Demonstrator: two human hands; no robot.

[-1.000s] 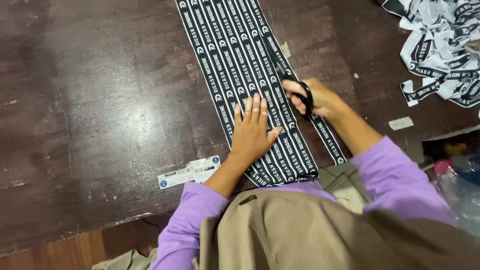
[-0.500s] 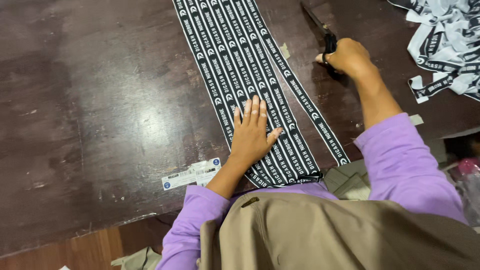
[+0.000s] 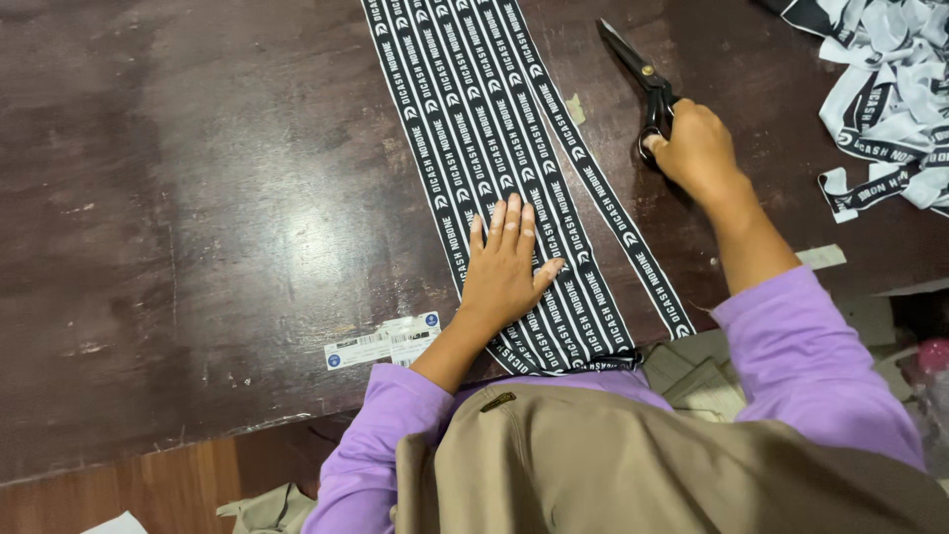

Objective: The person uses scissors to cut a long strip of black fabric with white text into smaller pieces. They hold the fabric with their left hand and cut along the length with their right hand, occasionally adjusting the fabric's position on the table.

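A long sheet of black fabric with white printed stripes (image 3: 465,109) lies along the dark wooden table (image 3: 198,198). My left hand (image 3: 506,265) presses flat on it near the table's front edge, fingers spread. One narrow strip (image 3: 613,222) has been cut away from the sheet's right side and lies a little apart. My right hand (image 3: 692,148) grips the handles of black scissors (image 3: 638,74), held over the bare table to the right of the strip, blades pointing away and to the left.
A pile of cut black-and-white strips (image 3: 885,94) sits at the table's far right. A white sticker label (image 3: 384,341) lies near the front edge, left of my arm. Scraps and folded cloth (image 3: 692,371) lie below the table edge.
My right hand has lifted the scissors off the fabric and swung them up and to the right, away from the cut strip. The left hand has stayed pressed on the sheet.
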